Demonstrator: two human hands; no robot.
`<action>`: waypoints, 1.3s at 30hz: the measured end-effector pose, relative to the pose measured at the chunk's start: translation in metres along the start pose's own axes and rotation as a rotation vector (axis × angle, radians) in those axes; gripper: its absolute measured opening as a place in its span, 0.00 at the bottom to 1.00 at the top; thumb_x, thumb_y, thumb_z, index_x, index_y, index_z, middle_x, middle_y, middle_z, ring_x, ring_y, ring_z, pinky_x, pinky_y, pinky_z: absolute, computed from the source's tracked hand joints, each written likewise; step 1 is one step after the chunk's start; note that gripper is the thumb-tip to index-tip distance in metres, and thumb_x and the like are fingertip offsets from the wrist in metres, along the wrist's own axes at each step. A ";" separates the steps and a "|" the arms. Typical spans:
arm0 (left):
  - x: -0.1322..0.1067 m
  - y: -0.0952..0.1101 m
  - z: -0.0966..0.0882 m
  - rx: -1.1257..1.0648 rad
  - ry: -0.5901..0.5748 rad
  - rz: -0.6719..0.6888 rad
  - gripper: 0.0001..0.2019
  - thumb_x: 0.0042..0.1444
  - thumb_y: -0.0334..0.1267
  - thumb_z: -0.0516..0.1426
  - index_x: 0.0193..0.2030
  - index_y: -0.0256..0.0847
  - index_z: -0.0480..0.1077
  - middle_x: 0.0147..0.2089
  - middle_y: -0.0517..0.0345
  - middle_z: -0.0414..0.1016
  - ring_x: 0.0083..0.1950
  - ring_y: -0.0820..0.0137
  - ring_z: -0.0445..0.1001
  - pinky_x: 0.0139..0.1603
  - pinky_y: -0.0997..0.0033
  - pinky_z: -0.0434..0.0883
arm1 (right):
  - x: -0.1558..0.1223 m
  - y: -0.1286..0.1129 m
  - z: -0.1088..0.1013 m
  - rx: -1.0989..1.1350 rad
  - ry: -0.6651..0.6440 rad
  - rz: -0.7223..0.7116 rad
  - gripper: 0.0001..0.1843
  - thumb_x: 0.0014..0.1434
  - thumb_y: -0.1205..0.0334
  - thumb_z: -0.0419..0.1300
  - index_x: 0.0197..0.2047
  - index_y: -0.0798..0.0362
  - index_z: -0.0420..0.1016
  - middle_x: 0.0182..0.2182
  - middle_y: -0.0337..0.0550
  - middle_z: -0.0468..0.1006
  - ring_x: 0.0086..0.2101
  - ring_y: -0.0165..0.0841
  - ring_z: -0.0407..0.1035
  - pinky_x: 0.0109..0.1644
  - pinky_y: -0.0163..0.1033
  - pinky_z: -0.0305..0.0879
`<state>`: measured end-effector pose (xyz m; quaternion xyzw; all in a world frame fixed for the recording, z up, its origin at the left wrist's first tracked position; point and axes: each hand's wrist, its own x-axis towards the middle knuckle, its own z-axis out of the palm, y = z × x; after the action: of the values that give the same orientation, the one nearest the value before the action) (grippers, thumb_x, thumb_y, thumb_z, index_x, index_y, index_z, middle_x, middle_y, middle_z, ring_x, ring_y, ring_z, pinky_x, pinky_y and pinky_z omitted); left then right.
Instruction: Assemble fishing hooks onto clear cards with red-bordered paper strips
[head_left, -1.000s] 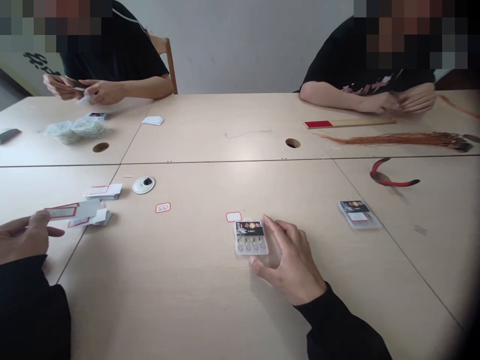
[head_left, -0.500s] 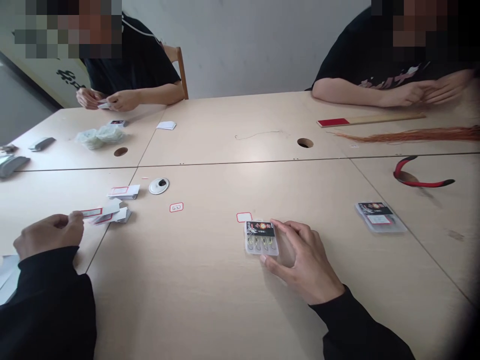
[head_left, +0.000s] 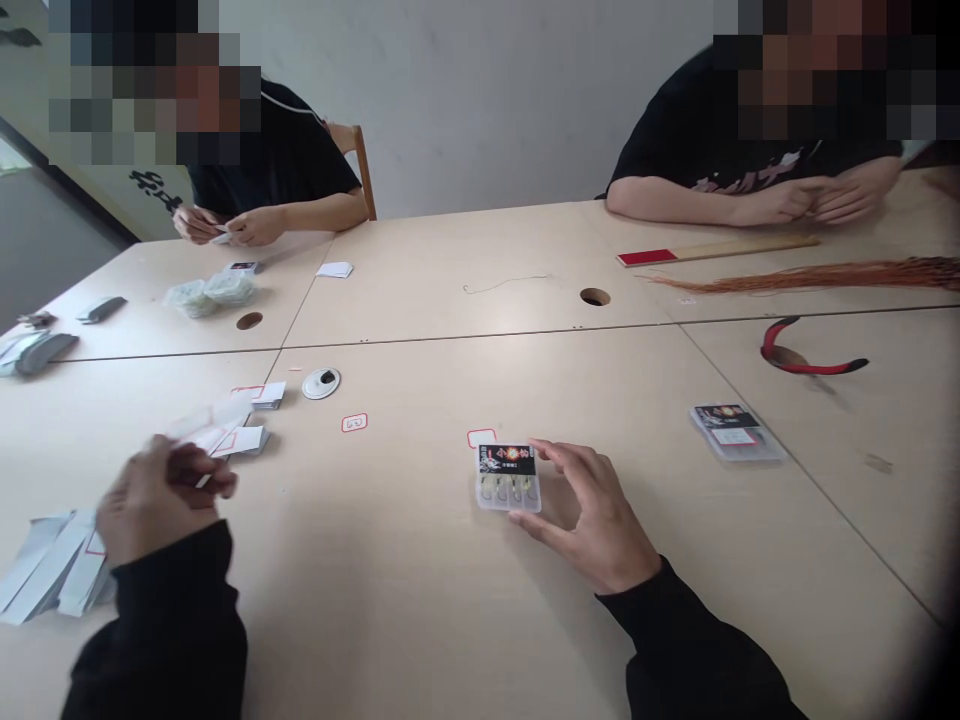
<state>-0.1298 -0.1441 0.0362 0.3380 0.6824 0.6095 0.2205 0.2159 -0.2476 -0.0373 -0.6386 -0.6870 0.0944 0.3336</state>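
My right hand (head_left: 604,520) holds a small clear plastic box of fish hooks (head_left: 508,490) on the table, thumb at its near edge and index finger at the far one. The box has a black printed card, with several hooks showing below it. Just behind it lies a red-bordered sticker (head_left: 481,438). On the left, my left hand (head_left: 161,500) is closed on a pale paper slip (head_left: 217,415), smeared by motion. Piles of white slips lie beyond that hand, one stack (head_left: 251,440) near its fingers. More long slips (head_left: 45,570) are partly under the wrist.
A second hook box (head_left: 739,435) lies at right, near red-handled pliers (head_left: 814,362). Another small sticker (head_left: 355,423) and a round cable-hole cover (head_left: 321,383) are left of centre. Across the table sit two people, with plastic bags (head_left: 214,293) and a reddish fibre bundle (head_left: 810,277) before them.
My left hand has turned and moved right, drawing the slip up from the piles. My right hand keeps its hold on the hook box. The whole view has shifted slightly.
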 end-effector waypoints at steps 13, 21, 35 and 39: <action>-0.159 0.001 0.049 -0.234 -0.762 -0.195 0.11 0.54 0.43 0.59 0.37 0.36 0.75 0.34 0.56 0.77 0.32 0.70 0.77 0.31 0.70 0.80 | -0.002 -0.032 -0.019 0.164 0.075 -0.190 0.35 0.53 0.51 0.65 0.61 0.50 0.58 0.49 0.50 0.69 0.47 0.41 0.64 0.49 0.49 0.67; -0.167 -0.002 0.045 -0.342 -0.903 -0.312 0.11 0.54 0.41 0.61 0.40 0.37 0.77 0.39 0.53 0.78 0.36 0.66 0.78 0.32 0.67 0.81 | -0.002 -0.031 -0.018 0.138 0.084 -0.185 0.36 0.53 0.52 0.66 0.61 0.50 0.58 0.47 0.50 0.70 0.46 0.41 0.64 0.50 0.49 0.66; -0.163 -0.014 0.047 -0.350 -0.957 -0.347 0.10 0.54 0.41 0.61 0.39 0.38 0.78 0.36 0.55 0.81 0.35 0.68 0.79 0.38 0.68 0.80 | -0.002 -0.031 -0.017 0.121 0.077 -0.190 0.37 0.54 0.58 0.65 0.64 0.49 0.57 0.46 0.48 0.70 0.46 0.41 0.65 0.50 0.48 0.66; -0.164 -0.013 0.048 -0.370 -0.952 -0.350 0.10 0.53 0.40 0.62 0.39 0.37 0.78 0.35 0.55 0.81 0.34 0.69 0.78 0.36 0.70 0.79 | -0.003 -0.031 -0.016 0.128 0.075 -0.186 0.37 0.54 0.58 0.65 0.64 0.48 0.56 0.46 0.48 0.70 0.46 0.41 0.65 0.50 0.48 0.66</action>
<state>0.0123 -0.2318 -0.0019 0.4136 0.4346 0.4531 0.6593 0.2004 -0.2600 -0.0086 -0.5526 -0.7229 0.0826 0.4064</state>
